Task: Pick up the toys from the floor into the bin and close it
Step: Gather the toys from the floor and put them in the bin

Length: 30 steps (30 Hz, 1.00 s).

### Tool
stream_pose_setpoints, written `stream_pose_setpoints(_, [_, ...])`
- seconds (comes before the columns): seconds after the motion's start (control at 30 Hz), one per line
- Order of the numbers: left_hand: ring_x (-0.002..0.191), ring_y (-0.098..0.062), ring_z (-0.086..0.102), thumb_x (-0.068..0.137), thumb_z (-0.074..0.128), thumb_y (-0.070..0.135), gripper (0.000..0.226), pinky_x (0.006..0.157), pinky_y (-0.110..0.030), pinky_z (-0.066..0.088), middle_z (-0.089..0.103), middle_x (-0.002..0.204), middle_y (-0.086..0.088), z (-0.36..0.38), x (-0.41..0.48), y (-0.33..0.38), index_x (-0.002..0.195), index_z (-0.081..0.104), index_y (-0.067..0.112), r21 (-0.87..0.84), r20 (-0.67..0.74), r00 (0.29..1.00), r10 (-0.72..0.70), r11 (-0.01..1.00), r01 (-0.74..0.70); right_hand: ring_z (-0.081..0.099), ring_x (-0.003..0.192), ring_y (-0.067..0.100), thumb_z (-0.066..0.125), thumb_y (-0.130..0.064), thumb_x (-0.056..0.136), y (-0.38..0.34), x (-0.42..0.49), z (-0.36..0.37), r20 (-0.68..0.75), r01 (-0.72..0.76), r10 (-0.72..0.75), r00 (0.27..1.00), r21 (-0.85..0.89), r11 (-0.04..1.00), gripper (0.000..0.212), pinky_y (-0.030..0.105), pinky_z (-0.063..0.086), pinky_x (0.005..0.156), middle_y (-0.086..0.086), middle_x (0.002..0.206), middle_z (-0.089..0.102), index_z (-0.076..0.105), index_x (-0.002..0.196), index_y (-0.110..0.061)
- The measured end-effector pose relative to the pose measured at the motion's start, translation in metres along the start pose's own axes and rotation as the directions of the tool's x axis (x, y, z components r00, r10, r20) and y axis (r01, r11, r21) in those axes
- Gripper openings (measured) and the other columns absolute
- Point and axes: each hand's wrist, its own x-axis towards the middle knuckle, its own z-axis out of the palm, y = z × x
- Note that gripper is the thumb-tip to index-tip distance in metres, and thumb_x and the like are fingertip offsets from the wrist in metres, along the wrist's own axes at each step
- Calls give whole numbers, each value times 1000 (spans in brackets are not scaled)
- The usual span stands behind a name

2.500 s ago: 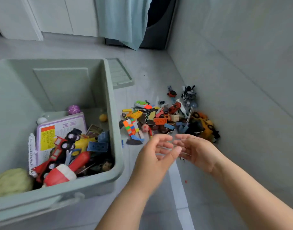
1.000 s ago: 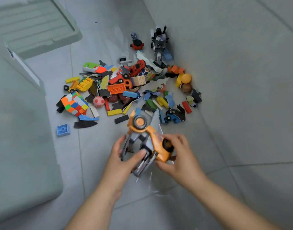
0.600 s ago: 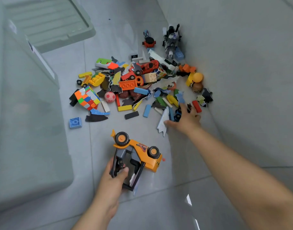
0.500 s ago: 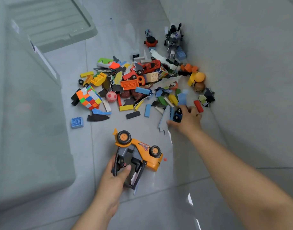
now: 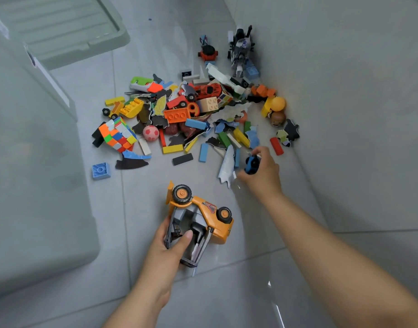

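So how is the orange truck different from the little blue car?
The orange truck is far bigger than the blue car. The orange truck is tipped over, its grey underside gripped by the left hand; the blue car sits pinched in the right hand. Both are toy vehicles, each held in one hand.

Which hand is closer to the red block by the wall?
Right. The right hand sits just beside the red block; the left hand grips the orange truck, much farther away.

Glossy grey tiled floor [image 5: 226, 304], grey wall [image 5: 356, 91]
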Motion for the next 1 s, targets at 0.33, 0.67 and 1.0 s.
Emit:
stream_pose_setpoints(0.33, [100, -19, 64, 86, 60, 6, 46, 100, -51, 44, 70, 108, 2, -17, -5, 2, 127, 54, 26, -39, -49, 998, 31, 999, -32, 33, 124, 35, 60, -25, 85, -45, 4, 59, -69, 51, -80, 994, -354, 934, 54, 42, 43, 90, 14, 137, 38, 33, 131, -22])
stream_pose_setpoints(0.67, [98, -16, 61, 81, 66, 6, 49, 92, -47, 49, 70, 90, 12, -41, -18, -5, 122, 57, 33, -14, -90, 996, 3, 1000, -4, 32, 126, 33, 62, -15, 83, -21, 11, 64, -146, 92, -148, 978, -337, 937, 49, 41, 45, 89, 11, 141, 34, 43, 128, -22])
stream_pose_setpoints(1.0, [105, -6, 62, 69, 77, 23, 58, 90, -39, 52, 68, 105, 20, -38, -44, 19, 115, 53, 48, 107, 7, 992, 129, 986, -129, 45, 108, 20, 67, -6, 76, -46, -40, 12, -261, 277, -276, 925, -32, 960, 41, 24, 41, 87, 6, 117, 48, 51, 112, -17])
